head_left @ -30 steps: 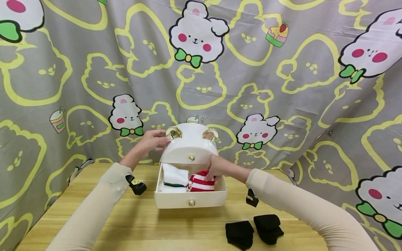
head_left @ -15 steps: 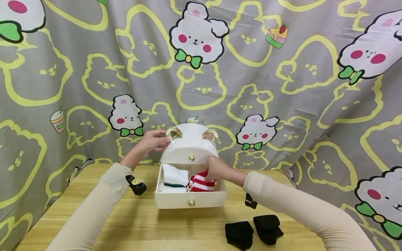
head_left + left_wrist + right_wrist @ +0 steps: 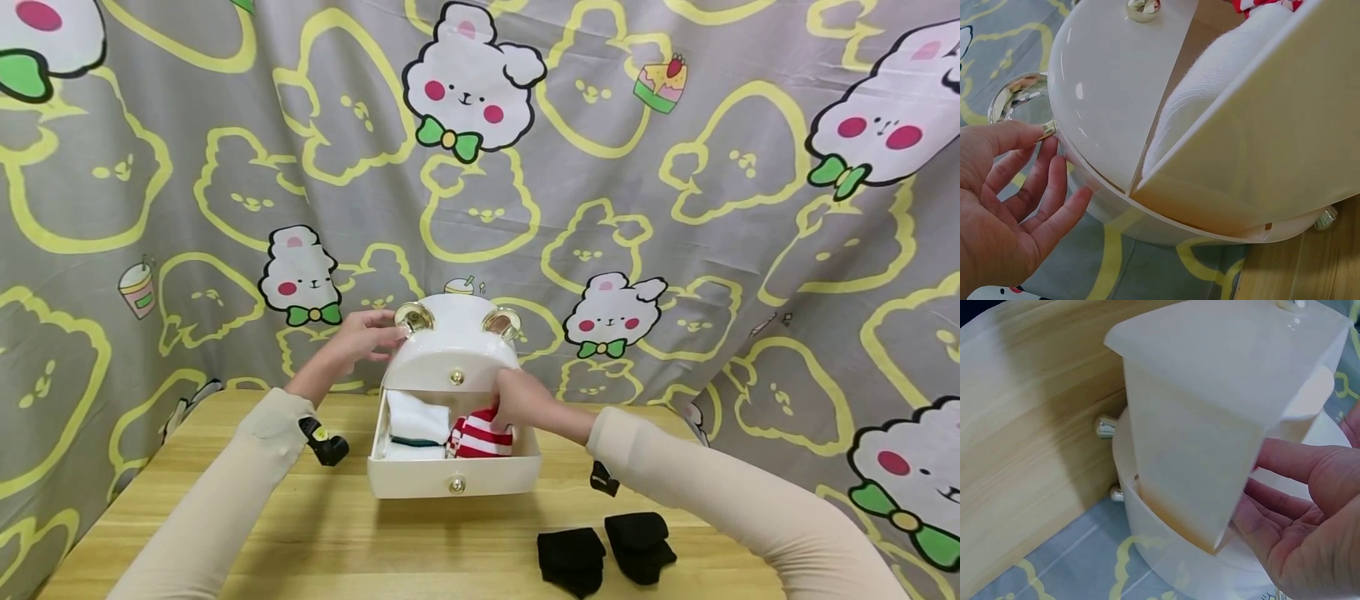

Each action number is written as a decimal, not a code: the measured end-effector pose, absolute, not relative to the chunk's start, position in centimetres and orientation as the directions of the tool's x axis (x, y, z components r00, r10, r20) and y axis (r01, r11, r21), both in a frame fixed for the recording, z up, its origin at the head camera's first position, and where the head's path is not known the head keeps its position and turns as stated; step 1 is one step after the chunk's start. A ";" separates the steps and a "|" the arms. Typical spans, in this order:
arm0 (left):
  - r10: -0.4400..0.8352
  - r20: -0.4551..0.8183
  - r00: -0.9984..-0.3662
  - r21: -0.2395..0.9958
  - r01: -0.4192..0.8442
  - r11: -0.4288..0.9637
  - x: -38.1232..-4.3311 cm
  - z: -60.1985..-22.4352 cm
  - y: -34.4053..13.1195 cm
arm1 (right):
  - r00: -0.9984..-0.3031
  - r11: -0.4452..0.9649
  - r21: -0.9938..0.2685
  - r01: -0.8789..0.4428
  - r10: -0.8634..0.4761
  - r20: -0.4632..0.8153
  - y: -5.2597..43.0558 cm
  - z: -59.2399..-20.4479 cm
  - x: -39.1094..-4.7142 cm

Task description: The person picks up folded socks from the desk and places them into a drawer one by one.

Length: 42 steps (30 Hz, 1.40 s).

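Note:
A white storage box [image 3: 429, 364] with gold ears and round knobs stands on the table, its lower drawer [image 3: 412, 481] pulled out. My left hand [image 3: 362, 337] is at the box's left gold ear [image 3: 1019, 100], thumb and forefinger pinching its edge, the other fingers loosely bent. In the drawer's right half lies a folded red-and-white striped sock [image 3: 483, 439]. My right hand [image 3: 531, 402] reaches over the drawer's right side and grips this sock; the drawer wall hides its fingertips in the right wrist view. Folded white socks [image 3: 422, 421] with a dark green band fill the left half.
Two folded black socks [image 3: 572, 557] lie on the wooden table [image 3: 315, 533] at the front right. A grey curtain [image 3: 480, 192] with cartoon rabbits hangs right behind the box. Black wrist cameras [image 3: 324, 442] hang below both sleeves.
My right hand shifts only slightly at the striped sock, its fingers lower behind the drawer's side than a second ago. The left hand, box and black socks stay put.

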State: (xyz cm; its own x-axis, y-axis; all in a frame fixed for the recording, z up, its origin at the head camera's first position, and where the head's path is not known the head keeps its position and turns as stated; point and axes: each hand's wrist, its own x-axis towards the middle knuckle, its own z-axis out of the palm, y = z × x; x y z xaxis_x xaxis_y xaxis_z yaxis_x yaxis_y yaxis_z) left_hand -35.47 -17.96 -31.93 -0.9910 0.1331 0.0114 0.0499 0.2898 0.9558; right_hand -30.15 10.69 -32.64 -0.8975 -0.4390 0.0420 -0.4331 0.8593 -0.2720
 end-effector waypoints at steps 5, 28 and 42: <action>0.131 0.015 -0.991 0.955 0.053 0.291 -35.5 -31.9 -18.0 | -0.890 0.837 -0.357 -0.415 -0.456 -0.034 11.4 -31.4 -30.5; 0.134 0.014 -0.991 0.952 0.054 0.300 -35.9 -32.0 -18.0 | -0.530 0.466 -0.871 0.155 -0.705 -0.471 16.5 -31.7 -25.8; 0.144 0.014 -0.990 0.949 0.058 0.309 -36.0 -32.1 -18.1 | -0.755 0.184 -0.922 0.340 -0.531 -0.385 12.8 -38.8 -20.8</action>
State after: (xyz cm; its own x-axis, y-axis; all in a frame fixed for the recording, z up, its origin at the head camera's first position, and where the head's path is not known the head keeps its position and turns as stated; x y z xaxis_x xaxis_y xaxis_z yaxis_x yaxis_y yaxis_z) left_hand -35.96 -18.05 -32.10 -0.9895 0.1438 0.0141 0.0585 0.3094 0.9491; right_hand -20.80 12.83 -38.77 -0.7552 -0.5307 -0.3846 0.3402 0.1842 -0.9222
